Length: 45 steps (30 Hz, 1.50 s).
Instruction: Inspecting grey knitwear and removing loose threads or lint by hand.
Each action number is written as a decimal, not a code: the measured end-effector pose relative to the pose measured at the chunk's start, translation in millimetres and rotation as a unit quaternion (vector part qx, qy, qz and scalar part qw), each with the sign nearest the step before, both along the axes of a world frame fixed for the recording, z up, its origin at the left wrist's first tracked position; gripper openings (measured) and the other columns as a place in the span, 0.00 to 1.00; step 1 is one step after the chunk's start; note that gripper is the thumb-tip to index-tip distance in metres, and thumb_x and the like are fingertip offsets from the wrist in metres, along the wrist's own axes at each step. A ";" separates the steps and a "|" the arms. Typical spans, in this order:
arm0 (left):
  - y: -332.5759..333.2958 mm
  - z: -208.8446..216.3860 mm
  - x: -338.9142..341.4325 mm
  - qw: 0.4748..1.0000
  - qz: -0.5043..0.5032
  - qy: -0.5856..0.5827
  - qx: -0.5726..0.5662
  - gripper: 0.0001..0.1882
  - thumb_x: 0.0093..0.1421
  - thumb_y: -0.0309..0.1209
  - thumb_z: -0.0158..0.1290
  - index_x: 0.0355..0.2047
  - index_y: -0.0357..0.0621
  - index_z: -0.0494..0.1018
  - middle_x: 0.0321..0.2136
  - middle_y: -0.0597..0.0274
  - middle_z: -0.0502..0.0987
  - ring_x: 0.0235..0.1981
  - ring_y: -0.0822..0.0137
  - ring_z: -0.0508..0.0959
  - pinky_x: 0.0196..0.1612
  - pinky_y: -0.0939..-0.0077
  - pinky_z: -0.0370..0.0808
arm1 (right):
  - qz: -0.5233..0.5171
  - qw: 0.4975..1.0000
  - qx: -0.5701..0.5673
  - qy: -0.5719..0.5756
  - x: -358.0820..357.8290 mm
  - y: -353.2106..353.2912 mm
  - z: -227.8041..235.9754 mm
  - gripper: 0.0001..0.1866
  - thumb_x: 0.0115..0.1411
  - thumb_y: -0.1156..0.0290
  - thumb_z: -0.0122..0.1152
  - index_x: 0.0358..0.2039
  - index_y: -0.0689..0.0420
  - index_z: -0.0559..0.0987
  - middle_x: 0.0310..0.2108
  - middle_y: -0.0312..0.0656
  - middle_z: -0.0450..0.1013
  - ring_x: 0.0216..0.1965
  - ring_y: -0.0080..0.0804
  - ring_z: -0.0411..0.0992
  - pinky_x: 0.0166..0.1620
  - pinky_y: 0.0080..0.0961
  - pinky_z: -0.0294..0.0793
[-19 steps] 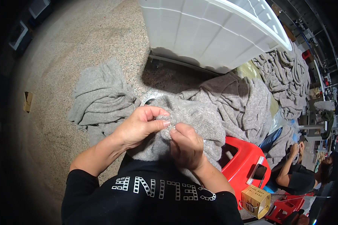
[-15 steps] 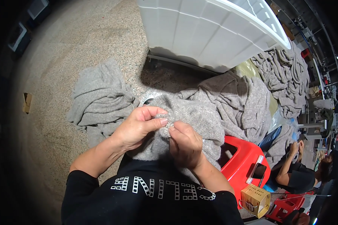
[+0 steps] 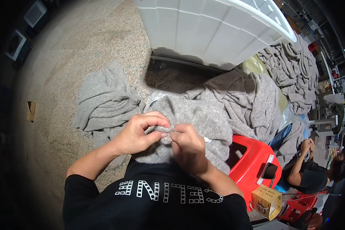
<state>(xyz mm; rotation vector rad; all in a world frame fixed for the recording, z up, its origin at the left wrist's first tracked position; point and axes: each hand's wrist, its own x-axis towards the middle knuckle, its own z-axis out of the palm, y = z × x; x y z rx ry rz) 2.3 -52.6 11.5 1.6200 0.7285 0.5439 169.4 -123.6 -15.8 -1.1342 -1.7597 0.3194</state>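
A grey knit garment is spread over my lap. My left hand pinches a bit of its fabric between thumb and index finger. Close against it, my right hand has its fingers bunched together at the same spot, with the fingertips nearly touching the left thumb. Whatever tiny piece lies between the right fingertips is too small and too covered to make out. A small white tag shows on the knit beside my right hand.
Grey knit pieces lie on the speckled floor at left and heap up at right. A large white bin stands ahead. Right of me are a red stool with a phone, a yellow box and a seated co-worker.
My right fingers have shifted slightly left over the pinched spot, covering a small sparkly cluster that showed between my hands. The white tag has come into view.
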 end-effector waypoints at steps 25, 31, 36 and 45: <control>-8.8 -24.0 19.6 0.923 0.145 -0.073 0.349 0.14 0.38 0.11 0.43 0.26 0.35 0.69 0.25 0.54 0.73 0.28 0.57 0.74 0.32 0.71 0.71 | -0.013 0.999 0.037 0.032 -3.4 11.6 2.5 0.12 0.43 0.86 0.54 0.31 0.63 0.70 0.30 0.51 0.70 0.26 0.43 0.71 0.27 0.28 0.72; -11.6 -25.1 27.7 0.900 0.176 -0.089 0.389 0.15 0.36 0.09 0.44 0.27 0.34 0.69 0.25 0.53 0.73 0.27 0.56 0.74 0.33 0.69 0.71 | -0.077 0.994 0.051 0.055 -9.2 16.5 -3.5 0.13 0.41 0.89 0.52 0.29 0.63 0.69 0.28 0.50 0.69 0.26 0.41 0.71 0.27 0.26 0.72; -18.7 -31.5 32.0 0.899 0.213 -0.080 0.374 0.13 0.41 0.11 0.47 0.29 0.34 0.70 0.24 0.51 0.72 0.26 0.56 0.73 0.32 0.72 0.71 | -0.090 0.992 0.076 0.055 -4.6 22.3 -4.5 0.12 0.41 0.90 0.50 0.28 0.65 0.69 0.28 0.49 0.69 0.25 0.37 0.70 0.28 0.24 0.71; -12.7 -38.0 14.2 0.901 0.170 -0.224 -0.331 0.04 0.58 0.22 0.49 0.34 0.37 0.69 0.28 0.68 0.73 0.28 0.82 0.70 0.33 0.89 0.68 | -0.072 0.986 -0.078 0.127 27.7 25.6 0.5 0.10 0.46 0.87 0.48 0.30 0.64 0.68 0.29 0.48 0.67 0.30 0.39 0.68 0.34 0.27 0.69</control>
